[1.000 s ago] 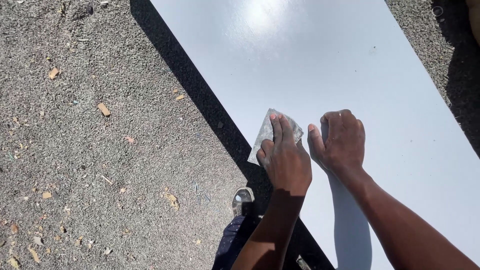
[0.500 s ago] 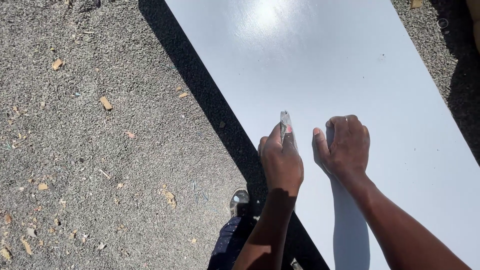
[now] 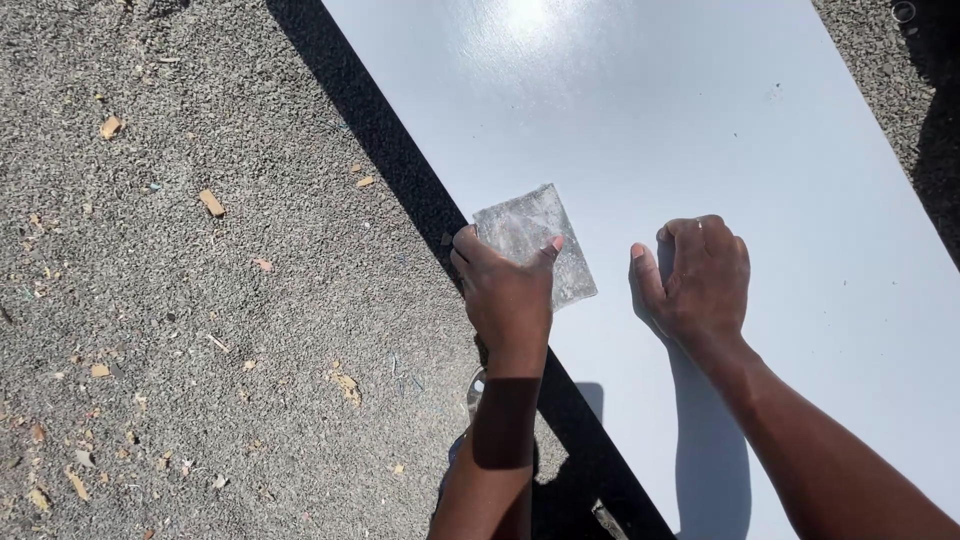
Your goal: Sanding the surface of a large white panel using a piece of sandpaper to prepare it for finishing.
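A large white glossy board [image 3: 700, 130] lies flat, raised above gravel ground. My left hand [image 3: 507, 295] grips a small grey square sheet of sandpaper [image 3: 535, 235], held near the board's left edge, its face turned up toward me. My right hand [image 3: 700, 280] rests on the board as a loose fist, knuckles down, a little to the right of the sheet. Both forearms reach in from the bottom of the view.
Grey gravel ground [image 3: 180, 320] with scattered wood chips lies to the left. The board casts a dark shadow strip [image 3: 390, 170] along its left edge. A shoe tip [image 3: 476, 385] shows beneath my left arm. More gravel appears at the top right corner.
My left hand turned the sandpaper from edge-on to flat-faced and shifted slightly. The right hand stayed in place on the board.
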